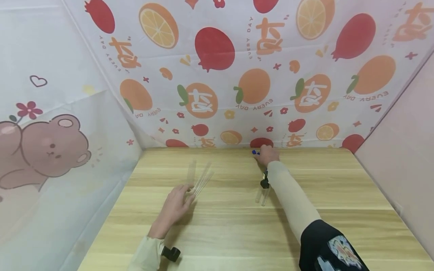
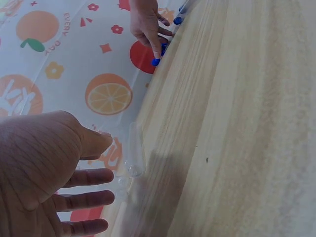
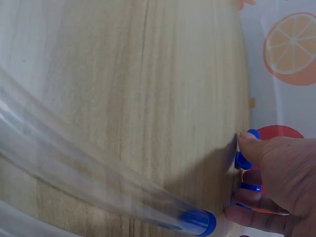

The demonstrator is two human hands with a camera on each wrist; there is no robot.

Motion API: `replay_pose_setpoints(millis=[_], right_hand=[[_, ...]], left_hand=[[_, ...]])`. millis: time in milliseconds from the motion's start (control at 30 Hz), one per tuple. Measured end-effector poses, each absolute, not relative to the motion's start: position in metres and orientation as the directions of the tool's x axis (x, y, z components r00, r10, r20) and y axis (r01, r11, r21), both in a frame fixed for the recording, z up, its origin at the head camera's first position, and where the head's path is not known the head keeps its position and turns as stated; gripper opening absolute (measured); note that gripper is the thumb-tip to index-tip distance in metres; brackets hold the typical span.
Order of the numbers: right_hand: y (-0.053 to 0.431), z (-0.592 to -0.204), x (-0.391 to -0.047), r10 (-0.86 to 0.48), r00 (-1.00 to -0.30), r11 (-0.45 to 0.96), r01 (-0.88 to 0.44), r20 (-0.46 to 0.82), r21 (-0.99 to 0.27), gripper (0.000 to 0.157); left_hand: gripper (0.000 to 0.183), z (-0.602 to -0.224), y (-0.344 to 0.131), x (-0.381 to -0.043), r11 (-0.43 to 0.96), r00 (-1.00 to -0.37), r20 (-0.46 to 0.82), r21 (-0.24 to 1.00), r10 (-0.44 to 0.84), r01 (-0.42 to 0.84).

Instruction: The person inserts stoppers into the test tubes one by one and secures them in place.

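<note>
My right hand [image 1: 268, 155] is at the far table edge, its fingers spread among several small blue caps [image 3: 242, 160]. Between the thumb and the other fingers some of these caps show in the right wrist view. Just below the right wrist lie clear tubes [image 1: 264, 197]; one capped tube [image 3: 123, 192] has a blue cap [image 3: 200, 222] on its end. My left hand [image 1: 174, 205] reaches over the left part of the table with fingers apart and fairly straight. Its fingertips are right at the near ends of several clear tubes [image 1: 203, 177], seen beyond the fingers in the left wrist view.
The wooden table [image 1: 230, 233] ends at a hanging cloth [image 1: 223, 90] printed with fruit, close behind the right hand. On the left hangs a pale cloth [image 1: 101, 188] with a bear print. A plain pale wall [image 1: 403, 131] borders the right side.
</note>
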State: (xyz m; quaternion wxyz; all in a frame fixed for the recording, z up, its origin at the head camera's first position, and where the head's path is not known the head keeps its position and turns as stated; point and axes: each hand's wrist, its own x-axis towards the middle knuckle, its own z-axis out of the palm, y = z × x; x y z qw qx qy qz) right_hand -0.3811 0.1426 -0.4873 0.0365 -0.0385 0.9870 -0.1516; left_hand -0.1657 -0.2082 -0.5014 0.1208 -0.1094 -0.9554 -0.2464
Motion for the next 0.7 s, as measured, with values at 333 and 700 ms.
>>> replay_pose_setpoints(millis=[333, 700], right_hand=[[0.1407, -0.4849, -0.3784, -0.075, -0.994, 0.959, -0.052, -0.073, -0.280, 0.022], [0.1453, -0.4881, -0.3765, -0.164, -0.978, 0.942, -0.118, -0.125, -0.314, 0.022]], left_hand=[[0.038, -0.5001, -0.2084, -0.1629, 0.855, -0.955, 0.263, 0.455, 0.135, 0.247], [0.040, -0.5020, -0.2054, -0.1643, 0.858, -0.948, 0.285, 0.443, 0.141, 0.261]])
